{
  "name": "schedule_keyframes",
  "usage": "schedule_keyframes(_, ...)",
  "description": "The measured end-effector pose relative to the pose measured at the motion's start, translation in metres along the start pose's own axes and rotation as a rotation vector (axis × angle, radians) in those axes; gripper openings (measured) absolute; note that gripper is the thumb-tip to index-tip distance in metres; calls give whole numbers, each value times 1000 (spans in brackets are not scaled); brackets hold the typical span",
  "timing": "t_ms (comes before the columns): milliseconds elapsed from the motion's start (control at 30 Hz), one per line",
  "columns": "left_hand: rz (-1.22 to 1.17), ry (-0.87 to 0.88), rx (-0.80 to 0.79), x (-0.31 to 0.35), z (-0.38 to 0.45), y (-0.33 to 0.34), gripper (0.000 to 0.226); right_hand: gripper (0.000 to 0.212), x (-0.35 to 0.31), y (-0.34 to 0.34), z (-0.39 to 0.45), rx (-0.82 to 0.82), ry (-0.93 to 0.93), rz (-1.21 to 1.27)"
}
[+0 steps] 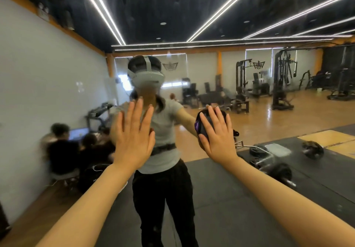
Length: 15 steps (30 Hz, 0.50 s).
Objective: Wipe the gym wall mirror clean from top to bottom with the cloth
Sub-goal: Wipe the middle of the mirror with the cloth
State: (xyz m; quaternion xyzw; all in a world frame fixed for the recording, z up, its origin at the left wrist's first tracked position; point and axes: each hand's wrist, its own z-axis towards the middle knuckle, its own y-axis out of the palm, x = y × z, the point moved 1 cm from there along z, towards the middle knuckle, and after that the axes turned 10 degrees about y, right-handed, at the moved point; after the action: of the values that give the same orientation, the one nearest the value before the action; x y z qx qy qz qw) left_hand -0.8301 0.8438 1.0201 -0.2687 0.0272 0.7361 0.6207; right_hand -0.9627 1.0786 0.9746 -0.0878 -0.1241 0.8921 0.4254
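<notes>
Both hands are up flat against the glass at about chest height. The left hand (133, 137) has its fingers straight and spread, palm on the mirror (221, 6), holding nothing, probably just bracing. The right hand (218, 133) is also laid out flat with straight fingers, and it's pressing the cloth (202, 121) onto the glass; it's a dark bunched-up rag with a bit of purple poking out on the left of the fingers.

So where's the job at? My guess is somewhere in the middle band, since the cloth sits roughly halfway down. Thing is, the upper part of the glass shows pale smeary streaks and spots against the dark reflected ceiling (134, 16), so either the top isn't properly done or that's wet residue; the picture's too soft for me to say which. Everything below the hands looks like it's yet to be wiped.

Farther back in the reflection you get the gym machines (282, 77) and a few people (63, 146) sitting by the wall.
</notes>
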Motion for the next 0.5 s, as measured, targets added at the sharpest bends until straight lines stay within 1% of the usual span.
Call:
schedule_keyframes(133,-16,108,-6,33,24,6,67,57,17,-15,42,27,-16,0)
schedule_keyframes(333,-71,98,19,75,48,19,64,59,37,-45,127,80,-41,29)
schedule_keyframes(500,-15,56,12,89,51,34,64,58,41,-44,143,136,-69,39)
